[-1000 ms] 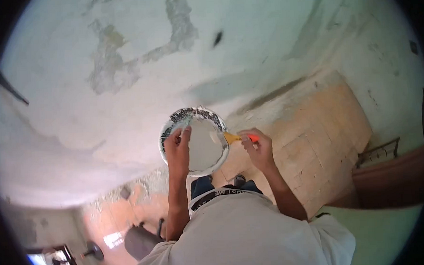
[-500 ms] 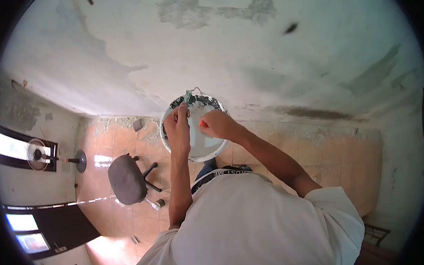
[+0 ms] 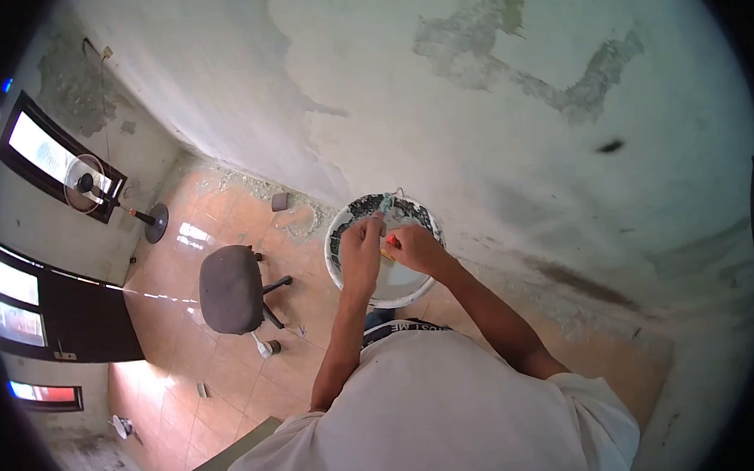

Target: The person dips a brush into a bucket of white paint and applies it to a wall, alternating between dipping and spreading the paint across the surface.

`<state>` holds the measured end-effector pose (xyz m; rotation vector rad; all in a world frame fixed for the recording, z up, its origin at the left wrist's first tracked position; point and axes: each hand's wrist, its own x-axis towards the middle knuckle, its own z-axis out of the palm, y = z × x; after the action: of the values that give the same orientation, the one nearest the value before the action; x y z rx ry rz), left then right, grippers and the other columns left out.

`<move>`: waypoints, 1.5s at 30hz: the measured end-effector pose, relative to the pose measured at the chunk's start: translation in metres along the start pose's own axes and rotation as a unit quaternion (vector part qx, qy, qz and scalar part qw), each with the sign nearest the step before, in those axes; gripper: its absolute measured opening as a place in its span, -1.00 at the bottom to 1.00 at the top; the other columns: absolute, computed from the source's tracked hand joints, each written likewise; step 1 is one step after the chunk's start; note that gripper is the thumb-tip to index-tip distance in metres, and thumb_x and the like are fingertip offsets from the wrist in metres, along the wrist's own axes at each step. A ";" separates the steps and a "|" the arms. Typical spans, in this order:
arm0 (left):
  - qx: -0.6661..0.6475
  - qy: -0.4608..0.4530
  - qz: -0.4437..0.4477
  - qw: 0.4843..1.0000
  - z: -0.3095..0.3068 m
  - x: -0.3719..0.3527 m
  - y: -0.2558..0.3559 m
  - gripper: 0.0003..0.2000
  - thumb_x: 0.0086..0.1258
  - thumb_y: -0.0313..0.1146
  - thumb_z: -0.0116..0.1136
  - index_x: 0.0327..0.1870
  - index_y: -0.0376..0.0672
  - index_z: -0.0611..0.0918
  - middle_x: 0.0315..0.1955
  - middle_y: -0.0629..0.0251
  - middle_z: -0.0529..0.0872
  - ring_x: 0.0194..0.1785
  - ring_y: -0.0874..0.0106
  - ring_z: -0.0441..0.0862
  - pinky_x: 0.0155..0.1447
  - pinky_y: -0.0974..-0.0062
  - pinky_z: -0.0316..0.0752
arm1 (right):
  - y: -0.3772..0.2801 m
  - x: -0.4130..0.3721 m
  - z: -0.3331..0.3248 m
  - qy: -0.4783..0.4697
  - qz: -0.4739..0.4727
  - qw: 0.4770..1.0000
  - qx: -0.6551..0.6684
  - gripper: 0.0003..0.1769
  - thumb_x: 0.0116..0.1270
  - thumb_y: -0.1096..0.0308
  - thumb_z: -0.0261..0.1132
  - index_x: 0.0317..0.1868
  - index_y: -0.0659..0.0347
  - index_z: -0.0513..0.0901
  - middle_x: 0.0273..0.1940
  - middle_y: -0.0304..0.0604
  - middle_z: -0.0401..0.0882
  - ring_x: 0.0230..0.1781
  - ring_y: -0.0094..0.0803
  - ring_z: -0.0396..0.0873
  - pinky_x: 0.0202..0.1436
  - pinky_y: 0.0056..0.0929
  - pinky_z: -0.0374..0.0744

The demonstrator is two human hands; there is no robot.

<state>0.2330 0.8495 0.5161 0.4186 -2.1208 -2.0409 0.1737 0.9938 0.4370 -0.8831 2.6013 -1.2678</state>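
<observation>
A round bucket [image 3: 339,285] with a white, paint-smeared rim stands in front of my body, pale liquid inside and dark patches on its inner wall. Over the bucket, my left hand [image 3: 362,255] is closed, its fingertips at a small greenish, smeared piece [image 3: 386,203] near the far rim. Beside that piece, a thin bent wire [image 3: 400,191] sticks up. My right hand [image 3: 420,250] is closed around a red and yellow handle [image 3: 391,241], close to the left hand. What the handle belongs to is hidden.
A wall [image 3: 508,154] with peeling patches rises beyond the bucket. To the left are an office chair [image 3: 231,290], a standing fan [image 3: 156,222], a dark door [image 3: 86,320] and a small grey block [image 3: 280,202] by the wall. Debris lies along the wall's foot on the tiled floor [image 3: 240,384].
My view has turned, so the bucket and hands appear further right and lower. The hands stay over the bucket, and some yellow now shows below the red at my right hand.
</observation>
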 end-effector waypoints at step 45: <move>-0.055 0.030 -0.010 0.998 0.002 0.039 -0.066 -0.55 0.82 -0.13 0.10 -0.38 -0.20 0.65 -0.67 0.67 0.24 -0.60 0.76 0.06 -0.48 0.54 -0.11 | 0.111 -0.015 0.028 0.113 0.091 0.970 0.196 -0.65 0.67 0.13 0.36 0.01 0.29 0.86 -0.41 -0.09 0.75 -0.44 -0.39 0.68 -0.27 -0.33 0.67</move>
<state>0.2008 0.8377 0.4473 0.4815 -1.9660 -2.1163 0.1452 1.0357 0.3330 -0.4444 2.3804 -1.8269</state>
